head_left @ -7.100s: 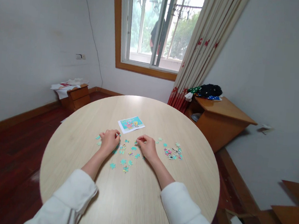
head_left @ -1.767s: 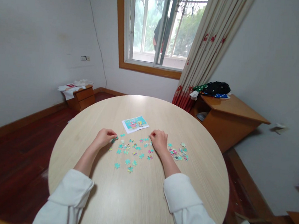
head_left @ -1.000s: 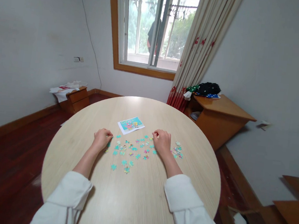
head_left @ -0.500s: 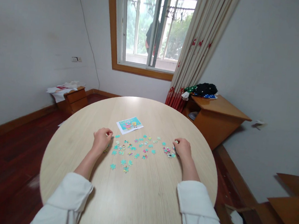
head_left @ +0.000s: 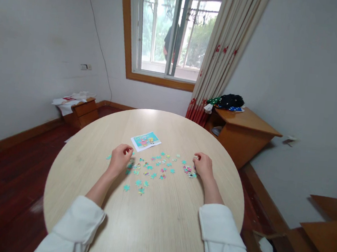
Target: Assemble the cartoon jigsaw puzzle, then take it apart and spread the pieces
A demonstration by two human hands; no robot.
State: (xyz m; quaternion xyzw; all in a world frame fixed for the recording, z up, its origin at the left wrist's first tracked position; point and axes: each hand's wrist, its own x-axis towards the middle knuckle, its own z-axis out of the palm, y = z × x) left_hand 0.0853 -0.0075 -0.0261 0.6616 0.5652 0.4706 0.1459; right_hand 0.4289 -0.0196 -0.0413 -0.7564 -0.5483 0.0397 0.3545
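Note:
Several small teal and pink puzzle pieces [head_left: 152,168] lie scattered across the middle of a round pale wooden table [head_left: 152,220]. My left hand [head_left: 120,157] rests at the left end of the scatter, fingers curled in a pinch; what it holds is too small to make out. My right hand [head_left: 203,165] sits at the right end, fingers curled over a small cluster of pieces [head_left: 188,170]. A printed picture card [head_left: 145,141] lies flat beyond the pieces.
An orange wooden desk [head_left: 243,130] with dark clothes on it stands at the right by the curtain [head_left: 224,55]. A small wooden cabinet [head_left: 81,109] sits at the left wall. A person stands outside the window [head_left: 172,30]. Brown boards lie on the floor at far right.
My right hand has gone from the middle of the scatter out to the right-hand cluster of pieces. My left hand has shifted slightly right and nearer the pieces.

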